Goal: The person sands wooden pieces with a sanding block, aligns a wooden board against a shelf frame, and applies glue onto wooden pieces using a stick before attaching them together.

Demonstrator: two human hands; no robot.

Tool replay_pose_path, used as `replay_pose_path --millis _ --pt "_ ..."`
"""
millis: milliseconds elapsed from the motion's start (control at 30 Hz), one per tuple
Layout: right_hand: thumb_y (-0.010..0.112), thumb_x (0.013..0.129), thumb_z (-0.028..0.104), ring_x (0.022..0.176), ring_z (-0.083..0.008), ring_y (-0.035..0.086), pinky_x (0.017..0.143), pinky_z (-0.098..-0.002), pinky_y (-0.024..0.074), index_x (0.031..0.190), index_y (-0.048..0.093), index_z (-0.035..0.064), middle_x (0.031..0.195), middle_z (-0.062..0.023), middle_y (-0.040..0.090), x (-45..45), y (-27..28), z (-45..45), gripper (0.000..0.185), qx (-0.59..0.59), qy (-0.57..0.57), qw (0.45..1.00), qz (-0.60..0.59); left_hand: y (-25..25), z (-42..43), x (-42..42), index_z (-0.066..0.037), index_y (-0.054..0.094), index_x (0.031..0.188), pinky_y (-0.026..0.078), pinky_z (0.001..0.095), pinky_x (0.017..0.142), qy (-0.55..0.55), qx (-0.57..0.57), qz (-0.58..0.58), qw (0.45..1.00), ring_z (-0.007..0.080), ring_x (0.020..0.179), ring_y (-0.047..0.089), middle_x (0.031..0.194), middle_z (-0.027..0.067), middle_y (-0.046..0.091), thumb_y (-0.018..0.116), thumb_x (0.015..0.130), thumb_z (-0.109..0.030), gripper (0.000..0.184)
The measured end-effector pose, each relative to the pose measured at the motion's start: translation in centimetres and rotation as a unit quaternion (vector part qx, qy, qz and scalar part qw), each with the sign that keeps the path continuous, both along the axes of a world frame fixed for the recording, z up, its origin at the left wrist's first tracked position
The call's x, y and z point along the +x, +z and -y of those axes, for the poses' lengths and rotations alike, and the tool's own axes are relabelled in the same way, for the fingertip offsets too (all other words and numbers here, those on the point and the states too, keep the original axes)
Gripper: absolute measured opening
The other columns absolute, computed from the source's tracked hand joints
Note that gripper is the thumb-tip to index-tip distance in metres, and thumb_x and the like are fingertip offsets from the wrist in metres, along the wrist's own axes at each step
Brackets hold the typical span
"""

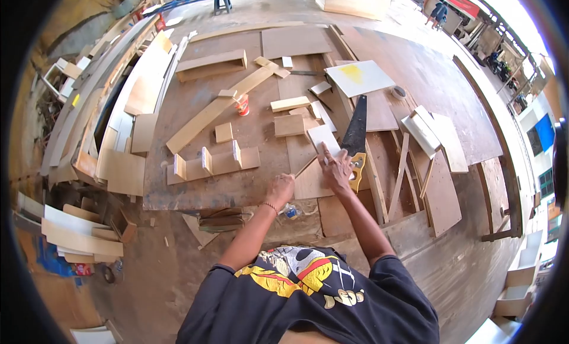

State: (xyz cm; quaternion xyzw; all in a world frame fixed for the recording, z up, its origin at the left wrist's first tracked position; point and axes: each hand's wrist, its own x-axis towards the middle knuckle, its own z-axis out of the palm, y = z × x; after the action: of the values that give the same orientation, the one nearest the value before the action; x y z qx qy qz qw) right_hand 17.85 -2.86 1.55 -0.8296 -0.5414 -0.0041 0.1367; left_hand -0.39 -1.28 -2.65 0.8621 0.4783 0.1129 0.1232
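Observation:
My left hand [281, 190] is closed at the near edge of the worktable, at the lower end of a thin wooden strip [305, 167] that slants up to the right. My right hand [337, 171] rests with fingers stretched out over the near end of a small white-faced board [323, 138]. Just right of that hand lies a handsaw [355, 133] with a black blade and yellow handle. Small wood blocks [289, 125] sit beyond the white board. A plank with three upright pieces [213, 166] stands to the left.
A red-and-white cup [242, 106] stands by a long plank [207, 120]. A white panel with a yellow stain [360, 78] lies at the back. Gaps between beams [376, 178] open on the right. Stacked boards [127, 107] border the left side. Two people [437, 15] are far off.

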Motion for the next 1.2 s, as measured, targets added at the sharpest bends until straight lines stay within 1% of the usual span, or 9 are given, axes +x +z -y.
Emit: replay_pose_path --millis 400,667,767,867,933,1000,1067,1133,1200 --pt "0.049 0.086 0.046 0.092 -0.0339 0.048 0.077 -0.0462 0.0383 0.128 0.045 0.0415 0.109 -0.0189 0.045 0.2 -0.5 0.4 0.043 0.042 0.079 0.996 0.017 0.9 0.5 -0.8 0.000 0.063 0.079 0.052 0.0427 0.069 -0.007 -0.043 0.033 0.999 0.0361 0.078 0.064 0.079 0.0230 0.063 0.049 0.080 -0.010 0.017" --pt "0.052 0.083 0.047 0.094 -0.0336 0.048 0.078 -0.0466 0.0383 0.126 0.047 0.0400 0.108 -0.0179 0.046 1.1 0.0 -2.1 0.044 0.028 -0.004 1.000 0.002 -2.0 -1.1 -0.8 -0.001 0.064 0.079 0.051 0.0430 0.069 -0.008 -0.020 0.033 0.999 0.0361 0.078 0.063 0.080 0.0233 0.063 0.049 0.078 -0.008 0.017" --pt "0.050 0.084 0.048 0.095 -0.0344 0.049 0.079 -0.0476 0.0382 0.126 0.047 0.0402 0.107 -0.0188 0.047 0.8 0.9 0.4 0.043 0.002 0.083 0.996 0.007 -2.1 -0.8 -0.7 -0.001 0.064 0.078 0.051 0.0430 0.069 -0.013 -0.011 0.032 0.999 0.0361 0.077 0.063 0.079 0.0233 0.063 0.049 0.078 -0.007 0.017" --pt "0.049 0.085 0.047 0.095 -0.0351 0.049 0.081 -0.0487 0.0378 0.124 0.050 0.0409 0.106 -0.0187 0.047 2.6 -0.9 -1.3 0.040 0.042 -0.009 0.999 0.018 -1.7 -0.4 -0.6 0.000 0.064 0.078 0.051 0.0435 0.068 -0.016 0.001 0.019 1.000 0.0368 0.076 0.063 0.078 0.0234 0.062 0.052 0.079 -0.013 0.018" --pt "0.047 0.086 0.049 0.102 -0.0357 0.049 0.082 -0.0481 0.0393 0.127 0.049 0.0358 0.114 -0.0212 0.048 3.5 0.3 -1.9 0.043 -0.004 -0.039 0.998 -0.045 1.2 0.4 -1.1 0.001 0.064 0.078 0.051 0.0438 0.067 -0.022 -0.027 0.047 0.998 0.0381 0.075 0.063 0.077 0.0240 0.062 0.054 0.079 -0.016 0.020" --pt "0.045 0.090 0.045 0.085 -0.0252 0.054 0.077 -0.0382 0.0425 0.134 0.042 0.0273 0.109 -0.0144 0.057 5.1 -1.8 -2.8 0.048 0.092 0.029 0.928 -0.361 2.9 1.0 -1.3 0.001 0.063 0.078 0.050 0.0440 0.066 -0.025 -0.061 0.076 0.995 0.0394 0.074 0.062 0.076 0.0246 0.062 0.056 0.079 -0.020 0.022" --pt "0.039 0.093 0.045 0.078 -0.0161 0.054 0.073 -0.0304 0.0457 0.137 0.039 0.0211 0.112 -0.0069 0.059 5.0 -2.9 -2.6 0.050 0.152 0.060 0.885 -0.437 3.5 1.4 -2.0 0.005 0.061 0.075 0.048 0.0413 0.057 0.056 -0.159 0.218 0.961 0.0322 0.060 0.063 0.064 0.0247 0.059 0.062 0.078 -0.027 0.032" --pt "0.037 0.094 0.046 0.076 -0.0123 0.054 0.068 -0.0283 0.0476 0.138 0.036 0.0183 0.110 -0.0024 0.057 3.3 0.9 -0.4 0.052 0.177 0.039 0.758 -0.626 5.4 1.6 -2.8 0.005 0.059 0.072 0.045 0.0377 0.052 0.059 -0.176 0.231 0.955 0.0235 0.055 0.057 0.059 0.0184 0.056 0.065 0.078 -0.030 0.036" --pt "0.036 0.093 0.049 0.075 -0.0127 0.057 0.062 -0.0282 0.0488 0.136 0.038 0.0131 0.101 -0.0028 0.058 2.5 1.0 -0.1 0.056 0.233 0.072 0.750 -0.614 7.0 1.8 -3.1 0.006 0.057 0.070 0.042 0.0341 0.047 0.057 -0.188 0.252 0.947 0.0148 0.050 0.052 0.054 0.0121 0.053 0.067 0.077 -0.033 0.040"
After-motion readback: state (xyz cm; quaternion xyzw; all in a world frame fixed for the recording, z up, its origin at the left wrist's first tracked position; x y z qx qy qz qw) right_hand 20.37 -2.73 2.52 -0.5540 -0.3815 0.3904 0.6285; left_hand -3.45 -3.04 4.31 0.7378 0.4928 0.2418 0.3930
